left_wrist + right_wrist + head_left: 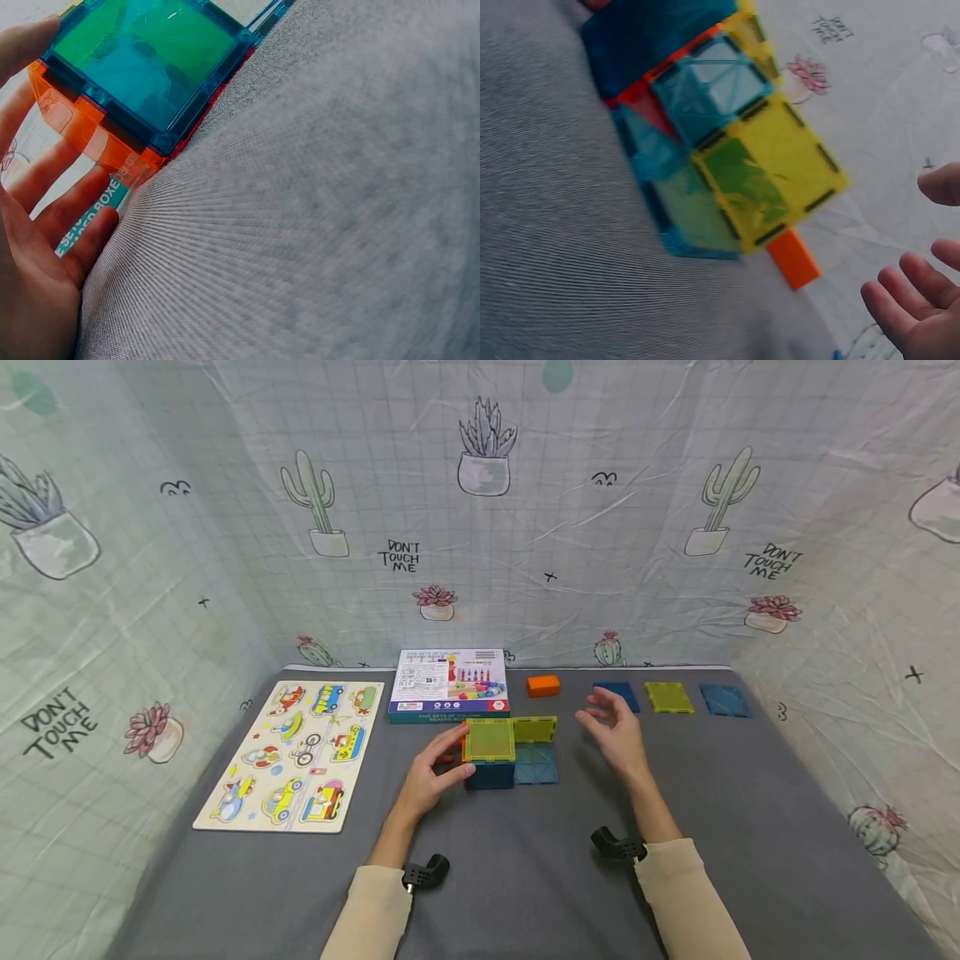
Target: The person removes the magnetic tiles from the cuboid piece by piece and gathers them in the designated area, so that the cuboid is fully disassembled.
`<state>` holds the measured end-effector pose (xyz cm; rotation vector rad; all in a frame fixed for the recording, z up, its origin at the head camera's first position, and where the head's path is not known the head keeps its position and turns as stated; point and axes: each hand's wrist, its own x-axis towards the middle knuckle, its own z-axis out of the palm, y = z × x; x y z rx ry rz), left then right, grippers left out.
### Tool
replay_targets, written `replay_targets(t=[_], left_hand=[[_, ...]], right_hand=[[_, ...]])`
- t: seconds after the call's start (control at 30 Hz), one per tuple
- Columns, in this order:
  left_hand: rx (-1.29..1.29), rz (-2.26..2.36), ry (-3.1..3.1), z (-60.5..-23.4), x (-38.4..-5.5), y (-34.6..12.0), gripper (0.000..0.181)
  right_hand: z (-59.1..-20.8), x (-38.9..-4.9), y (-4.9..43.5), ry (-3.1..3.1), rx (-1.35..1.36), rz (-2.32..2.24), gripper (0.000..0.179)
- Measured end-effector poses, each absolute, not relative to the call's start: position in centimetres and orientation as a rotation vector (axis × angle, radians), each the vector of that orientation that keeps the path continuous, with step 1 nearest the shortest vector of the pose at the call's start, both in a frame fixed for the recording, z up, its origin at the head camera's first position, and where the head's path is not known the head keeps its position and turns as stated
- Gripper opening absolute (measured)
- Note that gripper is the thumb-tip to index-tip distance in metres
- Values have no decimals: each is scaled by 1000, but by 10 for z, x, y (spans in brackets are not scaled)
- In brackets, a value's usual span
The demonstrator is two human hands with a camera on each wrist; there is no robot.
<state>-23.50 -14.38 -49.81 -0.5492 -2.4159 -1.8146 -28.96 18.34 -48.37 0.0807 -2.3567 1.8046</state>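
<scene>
A cube of see-through magnetic tiles (491, 777) stands mid-table, with a yellow tile (490, 743) on top, a blue front and an orange left side. My left hand (429, 777) holds its left side, thumb at the front edge. In the left wrist view, fingers lie against the orange tile (94, 135) and the thumb touches the blue tile (150, 67). Right of the cube, a blue tile (536, 766) lies flat with an upright yellow tile (535, 730) at its back edge. My right hand (621, 739) hovers farther right, fingers spread, holding nothing.
Behind the cube lies a boxed toy set (450, 685), beside an orange block (543, 686). At the back right are a blue tile (621, 695), a yellow tile (670, 697) and another blue tile (726, 701). A picture puzzle board (288, 756) lies left.
</scene>
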Motion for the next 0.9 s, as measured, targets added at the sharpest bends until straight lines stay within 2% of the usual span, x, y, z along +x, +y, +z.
replay_targets(t=[0.33,0.67,0.9], left_hand=[[-550,-1837,-2407,-499,-236,-144,58],[-543,-1825,-2415,-499,-236,-144,58],[-547,-1826,-2412,-500,-236,-144,58]], right_hand=[[-507,-293,168,-2470,191,1736,56],[-522,-293,155,-2622,229,1568,35],[-524,-292,150,-2661,225,1510,32]])
